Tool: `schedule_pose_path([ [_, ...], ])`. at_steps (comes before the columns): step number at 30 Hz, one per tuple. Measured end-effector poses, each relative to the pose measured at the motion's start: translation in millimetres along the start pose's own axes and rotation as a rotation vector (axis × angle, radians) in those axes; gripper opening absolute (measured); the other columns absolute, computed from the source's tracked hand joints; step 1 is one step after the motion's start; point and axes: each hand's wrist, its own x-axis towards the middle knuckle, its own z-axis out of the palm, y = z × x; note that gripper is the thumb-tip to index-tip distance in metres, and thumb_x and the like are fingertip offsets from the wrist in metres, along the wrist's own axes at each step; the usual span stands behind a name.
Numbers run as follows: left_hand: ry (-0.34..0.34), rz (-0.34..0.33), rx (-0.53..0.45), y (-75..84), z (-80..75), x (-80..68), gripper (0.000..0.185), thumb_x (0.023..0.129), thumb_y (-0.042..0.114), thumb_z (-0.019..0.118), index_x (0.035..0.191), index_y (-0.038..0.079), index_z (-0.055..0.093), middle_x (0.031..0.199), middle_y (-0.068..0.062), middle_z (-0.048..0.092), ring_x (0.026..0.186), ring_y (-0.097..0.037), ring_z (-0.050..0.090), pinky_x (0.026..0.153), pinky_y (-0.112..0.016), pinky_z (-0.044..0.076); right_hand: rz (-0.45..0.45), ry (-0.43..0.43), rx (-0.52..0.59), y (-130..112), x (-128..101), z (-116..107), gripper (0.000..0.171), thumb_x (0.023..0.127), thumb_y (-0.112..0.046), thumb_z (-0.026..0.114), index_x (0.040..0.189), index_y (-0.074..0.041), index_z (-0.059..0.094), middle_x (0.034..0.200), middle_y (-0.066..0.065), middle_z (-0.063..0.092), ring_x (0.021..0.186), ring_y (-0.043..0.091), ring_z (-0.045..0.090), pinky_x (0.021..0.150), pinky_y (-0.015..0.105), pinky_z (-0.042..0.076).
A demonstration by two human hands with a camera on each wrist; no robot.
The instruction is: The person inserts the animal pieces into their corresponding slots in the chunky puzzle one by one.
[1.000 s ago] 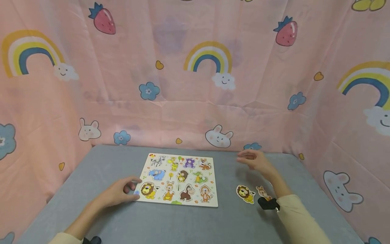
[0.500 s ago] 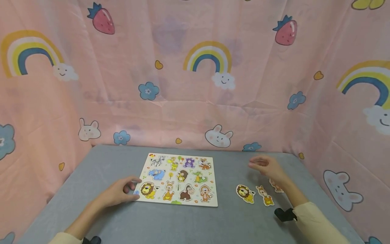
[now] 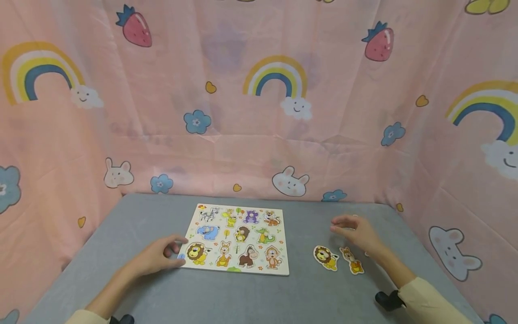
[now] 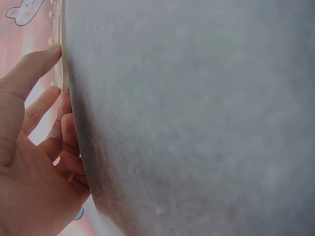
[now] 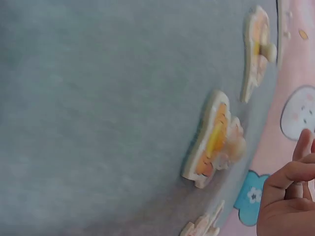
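Observation:
A white animal puzzle board (image 3: 261,246) lies on the grey table. My left hand (image 3: 159,255) rests at its left edge, the thumb and a fingertip touching the rim; in the left wrist view the thumb (image 4: 47,58) lies along that edge. My right hand (image 3: 358,235) hovers right of the board, fingers loosely bent, nothing visible between them. Near it lie a lion puzzle piece (image 3: 325,258) and a kangaroo puzzle piece (image 3: 352,260). Beneath the hand another piece is mostly hidden. The right wrist view shows knobs on the pieces, including a lower piece (image 5: 202,226) partly cut off.
The board bears several animal pictures, among them a zebra, an elephant and a crocodile. Grey cloth (image 3: 259,299) covers the table. A pink patterned curtain (image 3: 170,153) encloses the back and both sides.
My right hand has moved right and lower, away from the board, uncovering the kangaroo piece. It then came over another piece behind it. The left hand has stayed put.

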Motion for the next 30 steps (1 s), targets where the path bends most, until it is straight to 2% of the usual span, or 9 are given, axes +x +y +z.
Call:
schedule_pose_path([
  [9,-0.008,0.011,-0.02,-0.7,0.4,-0.3,0.052,0.082,0.017,0.086,0.125,0.001,0.063,0.09,-0.002,0.054,0.074,-0.016,0.048,0.067,-0.029,0.038,-0.058,0.002,-0.023,-3.2,-14.2,8.1,0.035,0.093,-0.027,0.077,0.118,-0.003,0.071,0.11,0.002,0.071,0.114,0.031,0.06,0.091,0.05,0.047],
  [13,-0.005,0.004,-0.025,-1.1,0.3,0.3,0.052,0.082,0.017,0.086,0.126,0.001,0.063,0.091,-0.001,0.053,0.074,-0.016,0.048,0.067,-0.029,0.038,-0.049,-0.019,0.004,-2.9,-19.2,10.0,0.039,0.091,-0.027,0.079,0.119,-0.002,0.07,0.113,0.005,0.07,0.113,0.03,0.061,0.088,0.041,0.051],
  [15,-0.003,0.002,-0.026,-1.1,0.3,0.3,0.052,0.082,0.016,0.086,0.126,0.001,0.063,0.091,-0.001,0.053,0.074,-0.016,0.048,0.067,-0.029,0.038,-0.05,-0.043,0.039,-2.3,-21.1,10.3,0.039,0.091,-0.024,0.08,0.12,0.0,0.069,0.115,0.01,0.069,0.109,0.029,0.063,0.081,0.035,0.054],
  [18,-0.002,0.007,-0.027,-1.2,0.2,-0.2,0.052,0.082,0.017,0.086,0.125,0.001,0.063,0.09,-0.001,0.053,0.074,-0.016,0.048,0.067,-0.029,0.038,-0.053,-0.106,0.114,-0.3,-23.2,10.5,0.041,0.09,-0.017,0.08,0.122,0.005,0.066,0.116,0.019,0.067,0.077,0.02,0.066,0.061,0.029,0.052],
  [20,-0.002,0.009,-0.02,-1.8,-0.4,-0.1,0.052,0.082,0.018,0.086,0.125,0.002,0.063,0.09,-0.001,0.054,0.074,-0.015,0.048,0.067,-0.029,0.038,-0.065,-0.147,0.154,1.6,-24.3,10.7,0.042,0.089,-0.013,0.08,0.123,0.006,0.064,0.116,0.023,0.066,0.058,0.014,0.057,0.052,0.029,0.048],
  [22,-0.002,0.01,-0.019,-1.9,-0.8,-0.3,0.052,0.082,0.018,0.086,0.125,0.002,0.063,0.09,-0.001,0.054,0.074,-0.014,0.048,0.067,-0.029,0.038,-0.087,-0.194,0.183,3.1,-25.1,10.5,0.042,0.089,-0.01,0.08,0.124,0.008,0.063,0.117,0.026,0.064,0.048,0.01,0.044,0.049,0.029,0.046],
  [25,0.0,0.01,-0.003,-2.8,-1.2,0.2,0.051,0.083,0.02,0.086,0.125,0.003,0.063,0.091,0.0,0.054,0.073,-0.014,0.048,0.068,-0.029,0.038,-0.115,-0.244,0.195,3.6,-26.8,9.9,0.042,0.088,-0.008,0.08,0.124,0.008,0.063,0.119,0.027,0.063,0.05,0.013,0.052,0.062,0.028,0.053],
  [28,0.002,0.009,-0.001,-3.0,-1.1,0.5,0.051,0.083,0.021,0.086,0.125,0.004,0.063,0.091,0.0,0.055,0.074,-0.014,0.049,0.069,-0.029,0.039,-0.128,-0.269,0.172,1.8,-28.4,9.2,0.043,0.088,-0.009,0.08,0.124,0.008,0.064,0.119,0.025,0.064,0.075,0.025,0.068,0.077,0.029,0.055],
  [30,0.004,0.006,-0.001,-3.0,-1.1,0.5,0.051,0.083,0.021,0.086,0.125,0.004,0.063,0.091,-0.001,0.055,0.074,-0.014,0.049,0.068,-0.029,0.039,-0.134,-0.268,0.143,-0.4,-29.2,9.4,0.043,0.089,-0.011,0.08,0.124,0.006,0.064,0.119,0.022,0.065,0.093,0.031,0.069,0.083,0.031,0.054],
])
